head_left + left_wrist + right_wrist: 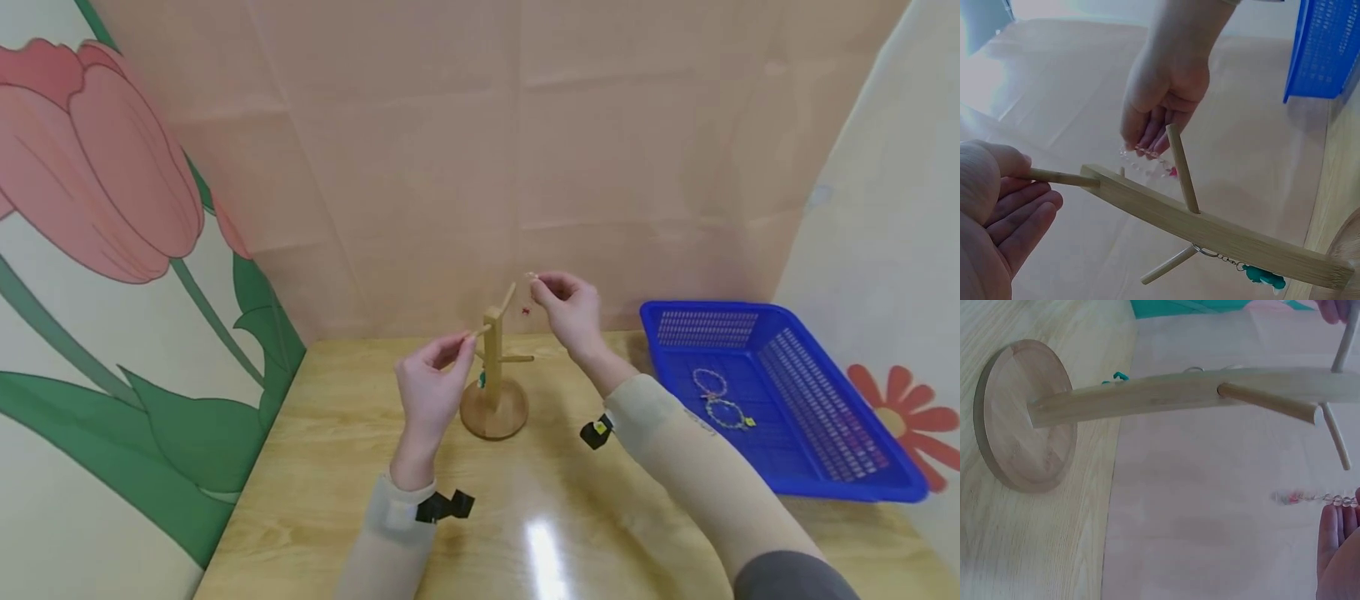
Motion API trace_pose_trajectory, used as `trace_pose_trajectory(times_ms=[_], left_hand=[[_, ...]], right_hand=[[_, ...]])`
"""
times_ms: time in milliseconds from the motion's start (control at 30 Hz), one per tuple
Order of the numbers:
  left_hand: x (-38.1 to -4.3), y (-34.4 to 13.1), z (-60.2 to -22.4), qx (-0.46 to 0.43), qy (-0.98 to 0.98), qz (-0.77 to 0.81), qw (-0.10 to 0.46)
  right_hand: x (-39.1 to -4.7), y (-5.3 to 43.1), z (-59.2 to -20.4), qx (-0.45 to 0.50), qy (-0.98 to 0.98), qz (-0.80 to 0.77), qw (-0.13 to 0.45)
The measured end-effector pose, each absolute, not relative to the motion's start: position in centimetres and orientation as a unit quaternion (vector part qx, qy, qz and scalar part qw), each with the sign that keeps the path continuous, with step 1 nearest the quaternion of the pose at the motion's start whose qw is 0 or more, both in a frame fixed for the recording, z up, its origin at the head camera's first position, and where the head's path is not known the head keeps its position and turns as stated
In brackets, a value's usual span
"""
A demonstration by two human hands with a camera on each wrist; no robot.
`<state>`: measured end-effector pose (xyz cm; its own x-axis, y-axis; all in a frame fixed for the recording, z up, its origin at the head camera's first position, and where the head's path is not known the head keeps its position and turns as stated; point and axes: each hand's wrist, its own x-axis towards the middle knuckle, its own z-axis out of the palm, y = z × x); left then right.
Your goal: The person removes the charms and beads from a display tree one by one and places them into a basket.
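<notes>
A wooden peg stand (492, 354) with a round base (495, 421) stands upright on the table. My left hand (433, 379) pinches the tip of one upper peg (1063, 178) between thumb and finger. Up to the right of the post, my right hand (573, 315) pinches a clear beaded bracelet (1338, 500) with a small pinkish-red charm (526, 311). The bracelet hangs beside another upper peg (509, 297), apart from it. From a lower peg (1169, 265) a keyring with a teal figure (1263, 275) dangles against the post.
A blue plastic basket (716, 307) sits at the right of the table, holding a pale pink beaded bracelet (709, 382) and a greenish one with a yellow charm (726, 414). Behind the table rises a pinkish covered wall (420, 167). A tulip-printed panel (112, 192) borders the left.
</notes>
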<state>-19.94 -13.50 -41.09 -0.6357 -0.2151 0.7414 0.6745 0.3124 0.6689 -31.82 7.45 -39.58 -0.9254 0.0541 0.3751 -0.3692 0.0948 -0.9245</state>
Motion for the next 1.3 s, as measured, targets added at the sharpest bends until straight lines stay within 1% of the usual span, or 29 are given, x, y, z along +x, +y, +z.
trace_pose_trajectory(times_ms=[200, 433, 567, 733, 933, 1133, 1300], left_hand=[[-19.8, -13.4, -41.2, -0.163, -0.712, -0.559, 0.392], [-19.6, -13.6, -41.3, -0.162, -0.718, -0.553, 0.391], [-19.5, -13.4, -41.6, -0.165, -0.718, -0.551, 0.393], [-19.7, -13.1, -41.7, -0.165, -0.715, -0.553, 0.394], [-19.7, -13.0, -41.6, -0.166, -0.714, -0.55, 0.399], [-19.4, -13.0, -41.7, -0.165, -0.714, -0.549, 0.402], [-19.4, -12.9, -41.6, -0.166, -0.715, -0.547, 0.403]], right_hand=[[-31.9, 8.7, -39.3, 0.094, -0.725, 0.663, 0.16], [-31.6, 10.9, -39.3, 0.077, -0.751, 0.64, 0.144], [-31.2, 12.9, -39.6, 0.069, -0.764, 0.627, 0.138], [-30.8, 15.6, -40.0, 0.072, -0.784, 0.598, 0.15], [-29.8, 19.0, -40.2, 0.082, -0.816, 0.555, 0.141], [-28.5, 22.6, -40.6, 0.079, -0.849, 0.497, 0.161], [-27.3, 26.2, -40.8, 0.067, -0.862, 0.475, 0.164]])
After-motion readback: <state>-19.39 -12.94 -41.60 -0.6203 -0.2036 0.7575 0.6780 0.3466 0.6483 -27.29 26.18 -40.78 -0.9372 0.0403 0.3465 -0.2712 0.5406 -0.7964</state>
